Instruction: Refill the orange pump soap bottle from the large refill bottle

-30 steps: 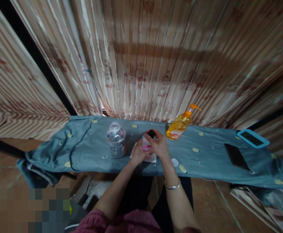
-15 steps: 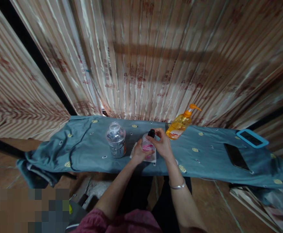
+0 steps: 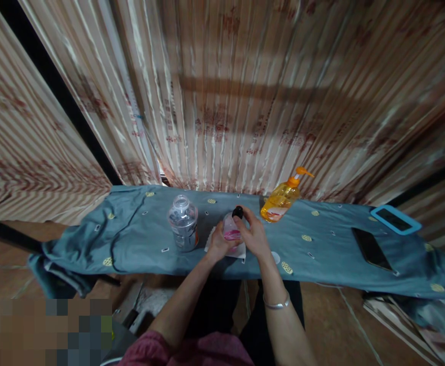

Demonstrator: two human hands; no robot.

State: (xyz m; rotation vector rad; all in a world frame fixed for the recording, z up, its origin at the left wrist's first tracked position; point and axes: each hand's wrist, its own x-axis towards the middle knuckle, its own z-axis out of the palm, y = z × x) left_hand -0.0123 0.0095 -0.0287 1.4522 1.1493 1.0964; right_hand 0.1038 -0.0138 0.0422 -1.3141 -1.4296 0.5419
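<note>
My left hand (image 3: 219,245) is wrapped round a small clear bottle (image 3: 230,223) with pink on its lower part. At the bottle's top, my right hand (image 3: 253,235) pinches a black cap (image 3: 237,211) between thumb and fingers. Whether the cap sits fully on the neck, I cannot tell. Beneath the bottle lies a white cloth or paper (image 3: 239,251), partly covered by my hands. To the left stands a larger clear plastic bottle (image 3: 184,226), uncapped. A pump bottle of yellow liquid (image 3: 280,201) with an orange pump is on the right, beyond my right hand.
Blue cloth with pineapple prints (image 3: 131,239) covers the narrow table. Toward its right end lie a dark phone (image 3: 371,248) and a blue-framed device (image 3: 395,219). A pale round disc (image 3: 275,257) rests beside my right wrist. Striped curtains (image 3: 215,101) hang right behind the table.
My right fingers have shifted slightly round the black cap, and my right hand sits a little lower and more to the left. The left hand keeps its hold on the small bottle.
</note>
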